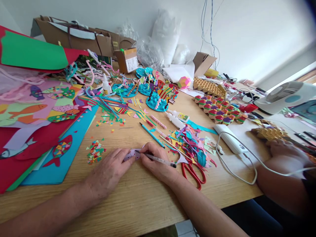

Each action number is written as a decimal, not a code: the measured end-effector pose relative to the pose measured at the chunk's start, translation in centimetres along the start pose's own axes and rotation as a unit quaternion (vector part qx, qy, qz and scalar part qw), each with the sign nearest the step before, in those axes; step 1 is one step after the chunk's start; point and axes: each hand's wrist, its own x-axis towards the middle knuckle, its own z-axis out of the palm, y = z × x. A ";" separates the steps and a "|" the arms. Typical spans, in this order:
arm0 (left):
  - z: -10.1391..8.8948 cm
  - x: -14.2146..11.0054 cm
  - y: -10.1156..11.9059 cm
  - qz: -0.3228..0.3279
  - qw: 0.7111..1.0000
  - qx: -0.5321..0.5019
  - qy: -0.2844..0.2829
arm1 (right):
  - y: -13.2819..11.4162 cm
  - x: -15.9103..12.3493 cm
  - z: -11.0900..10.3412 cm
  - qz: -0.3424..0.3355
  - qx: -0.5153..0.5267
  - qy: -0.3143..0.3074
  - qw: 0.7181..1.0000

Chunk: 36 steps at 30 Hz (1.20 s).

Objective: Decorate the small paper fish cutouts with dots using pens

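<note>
My right hand (pixel 155 159) is closed around a pen (pixel 161 160) with a clear barrel and a black end. The pen's tip meets a small lilac paper cutout (pixel 130 154) with dark dots drawn on it. My left hand (pixel 111 169) grips the cutout's left side, its fingers covering part of it, so its full outline is hidden. Left of that hand lies a pile of tiny coloured paper bits (pixel 96 151). Red-handled scissors (pixel 194 174) rest right of my right hand, their blades partly under paper scraps (pixel 189 141). A blue pen (pixel 151 135) lies just beyond.
Coloured sheets with paper fish (pixel 62 146) cover the left side. Behind are glue bottles (pixel 175 121) and blue decorated pieces (pixel 156 100). Rightward lie painted egg cartons (pixel 219 110), a white power bank (pixel 230 138) with a looping cable, a fan (pixel 283 97) and another person's arm (pixel 283 164).
</note>
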 end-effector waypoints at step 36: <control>0.3 -0.2 0.1 -0.004 1.000 -0.003 0.009 | 0.1 0.0 0.0 -0.003 0.003 0.009 1.000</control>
